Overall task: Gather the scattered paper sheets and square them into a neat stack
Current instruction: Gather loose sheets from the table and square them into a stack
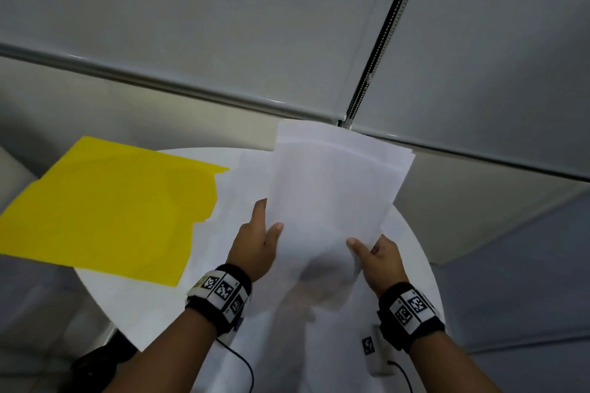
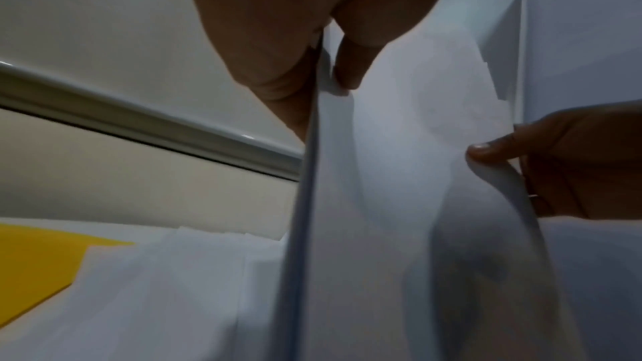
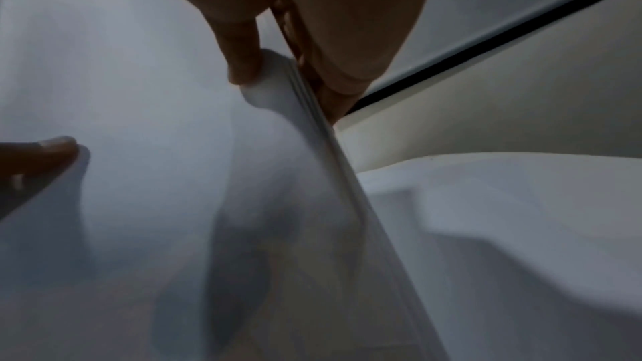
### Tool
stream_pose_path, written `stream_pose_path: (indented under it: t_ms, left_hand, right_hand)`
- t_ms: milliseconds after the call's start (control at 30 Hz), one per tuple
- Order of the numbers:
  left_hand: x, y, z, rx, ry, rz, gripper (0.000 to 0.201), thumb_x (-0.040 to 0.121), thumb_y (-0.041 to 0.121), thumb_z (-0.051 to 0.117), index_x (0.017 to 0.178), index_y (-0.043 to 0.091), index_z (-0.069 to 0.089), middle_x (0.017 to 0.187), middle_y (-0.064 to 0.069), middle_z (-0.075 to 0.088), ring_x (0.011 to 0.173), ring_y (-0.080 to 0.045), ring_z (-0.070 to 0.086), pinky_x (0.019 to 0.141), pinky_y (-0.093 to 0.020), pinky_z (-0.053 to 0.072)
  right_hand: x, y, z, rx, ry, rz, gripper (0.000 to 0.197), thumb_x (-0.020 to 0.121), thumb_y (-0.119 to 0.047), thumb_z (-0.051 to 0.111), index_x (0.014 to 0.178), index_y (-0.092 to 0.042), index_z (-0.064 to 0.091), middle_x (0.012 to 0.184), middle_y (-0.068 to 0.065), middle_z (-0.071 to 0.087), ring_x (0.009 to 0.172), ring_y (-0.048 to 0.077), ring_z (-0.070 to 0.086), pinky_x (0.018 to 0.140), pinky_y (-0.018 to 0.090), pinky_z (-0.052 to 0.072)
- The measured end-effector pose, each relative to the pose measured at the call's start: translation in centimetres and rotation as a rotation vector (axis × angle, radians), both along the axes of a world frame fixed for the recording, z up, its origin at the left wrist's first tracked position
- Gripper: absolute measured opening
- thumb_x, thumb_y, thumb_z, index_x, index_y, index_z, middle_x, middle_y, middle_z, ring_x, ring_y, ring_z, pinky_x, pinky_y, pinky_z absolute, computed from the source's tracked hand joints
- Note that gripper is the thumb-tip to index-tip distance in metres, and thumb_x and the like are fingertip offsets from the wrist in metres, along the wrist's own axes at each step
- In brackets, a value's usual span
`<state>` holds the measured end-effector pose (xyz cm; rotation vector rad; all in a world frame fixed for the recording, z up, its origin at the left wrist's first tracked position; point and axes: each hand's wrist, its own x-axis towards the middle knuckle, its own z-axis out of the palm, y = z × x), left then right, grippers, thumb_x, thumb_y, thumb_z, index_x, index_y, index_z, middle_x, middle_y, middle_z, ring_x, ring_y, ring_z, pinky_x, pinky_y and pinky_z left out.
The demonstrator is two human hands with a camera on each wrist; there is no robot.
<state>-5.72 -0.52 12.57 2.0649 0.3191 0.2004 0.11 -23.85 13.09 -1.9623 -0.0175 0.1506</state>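
Note:
A bundle of white paper sheets (image 1: 332, 188) stands tilted above the round white table (image 1: 105, 290), its top edges uneven. My left hand (image 1: 260, 233) pinches its left edge, thumb on the near face and fingers behind. My right hand (image 1: 373, 252) pinches the right lower edge the same way. In the left wrist view the sheets (image 2: 382, 174) run edge-on between thumb and fingers, with the right hand's thumb (image 2: 486, 151) across from them. The right wrist view shows the sheets (image 3: 312, 125) bowed under my thumb. More white sheets (image 1: 242, 175) lie flat on the table.
A yellow folder (image 1: 105, 207) lies on the table's left part and overhangs its edge. Grey window blinds (image 1: 223, 25) with a bead chain (image 1: 383, 38) hang behind. A small white device (image 1: 372, 348) with a cable sits near my right wrist.

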Motion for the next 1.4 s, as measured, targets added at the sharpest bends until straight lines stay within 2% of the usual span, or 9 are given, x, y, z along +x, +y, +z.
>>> stream_pose_path:
  t_ms: [233, 367, 467, 633, 767, 867, 1100, 1233, 1400]
  left_hand:
    - [0.9, -1.2, 3.1, -0.165, -0.191, 0.112, 0.034, 0.095, 0.016, 0.057, 0.121, 0.029, 0.038, 0.102, 0.028, 0.055, 0.096, -0.012, 0.058, 0.084, -0.03, 0.047]
    - [-0.3, -1.0, 0.9, -0.258, -0.085, 0.141, 0.049, 0.086, 0.004, 0.064, 0.117, 0.031, 0.038, 0.106, 0.023, 0.056, 0.095, -0.004, 0.059, 0.086, -0.032, 0.049]
    - [-0.6, -0.8, -0.3, -0.323, -0.053, 0.148, 0.05, 0.085, 0.001, 0.066, 0.118, 0.029, 0.041, 0.106, 0.019, 0.059, 0.095, 0.006, 0.058, 0.078, -0.023, 0.048]
    - [0.3, -1.1, 0.4, -0.287, -0.067, 0.12, 0.04, 0.089, 0.006, 0.063, 0.113, 0.032, 0.046, 0.101, 0.025, 0.056, 0.09, 0.01, 0.053, 0.07, -0.011, 0.041]
    - [0.4, -0.8, 1.1, -0.306, -0.153, 0.11, 0.048, 0.088, 0.004, 0.065, 0.115, 0.039, 0.046, 0.107, 0.024, 0.059, 0.092, 0.016, 0.057, 0.072, -0.007, 0.045]
    - [0.4, -0.3, 0.6, -0.338, -0.153, 0.104, 0.055, 0.086, 0.002, 0.068, 0.119, 0.041, 0.047, 0.111, 0.024, 0.061, 0.099, 0.01, 0.058, 0.081, -0.018, 0.05]
    - [0.3, -0.1, -0.6, -0.403, -0.058, 0.085, 0.051, 0.083, 0.004, 0.069, 0.111, 0.042, 0.05, 0.108, 0.016, 0.062, 0.1, -0.003, 0.059, 0.08, -0.023, 0.05]
    - [0.9, -0.4, -0.7, -0.437, -0.025, 0.098, 0.049, 0.074, 0.015, 0.067, 0.12, 0.028, 0.058, 0.113, 0.004, 0.068, 0.104, -0.018, 0.064, 0.092, -0.044, 0.053]
    - [0.6, -0.1, -1.6, -0.443, -0.014, 0.111, 0.052, 0.071, 0.021, 0.067, 0.122, 0.025, 0.058, 0.113, 0.004, 0.068, 0.104, -0.015, 0.064, 0.085, -0.035, 0.052]
  right_hand:
    - [1.0, 0.5, 1.9, 0.136, -0.078, -0.044, 0.022, 0.087, -0.018, 0.067, 0.106, -0.026, 0.061, 0.103, -0.011, 0.069, 0.096, 0.007, 0.066, 0.082, 0.029, 0.053]
    - [-0.8, 0.1, -0.1, 0.113, -0.016, -0.025, 0.039, 0.079, -0.015, 0.063, 0.112, -0.031, 0.05, 0.111, -0.004, 0.065, 0.1, 0.009, 0.063, 0.087, 0.035, 0.052]
    - [-1.4, -0.1, -0.9, 0.148, 0.005, -0.071, 0.036, 0.086, 0.007, 0.053, 0.113, -0.016, 0.045, 0.1, -0.001, 0.063, 0.084, -0.004, 0.061, 0.079, 0.021, 0.049]
    - [-1.7, 0.5, -0.4, -0.004, -0.05, -0.053, 0.048, 0.093, -0.01, 0.053, 0.138, -0.016, 0.038, 0.124, -0.007, 0.054, 0.112, 0.006, 0.05, 0.098, 0.023, 0.037]
    - [-1.5, 0.6, 1.0, 0.085, -0.125, -0.089, 0.045, 0.093, -0.007, 0.052, 0.133, -0.022, 0.038, 0.12, -0.014, 0.056, 0.104, -0.005, 0.053, 0.091, 0.01, 0.038]
    - [-1.8, 0.5, 0.4, 0.123, -0.137, -0.077, 0.051, 0.09, -0.002, 0.056, 0.13, -0.028, 0.035, 0.115, -0.021, 0.053, 0.099, -0.02, 0.05, 0.08, 0.0, 0.04]
    - [-2.7, 0.8, -0.9, 0.111, -0.11, -0.1, 0.047, 0.091, -0.003, 0.055, 0.128, -0.025, 0.034, 0.112, -0.02, 0.051, 0.102, -0.006, 0.053, 0.08, 0.007, 0.044]
    - [-2.4, 1.4, -1.2, 0.03, -0.069, -0.097, 0.044, 0.092, -0.009, 0.054, 0.132, -0.02, 0.04, 0.112, -0.014, 0.055, 0.1, 0.003, 0.055, 0.091, 0.027, 0.046]
    - [-2.8, 0.7, -1.2, 0.091, -0.09, -0.152, 0.032, 0.09, -0.003, 0.054, 0.105, -0.03, 0.045, 0.102, -0.012, 0.058, 0.086, -0.01, 0.055, 0.073, 0.018, 0.044]
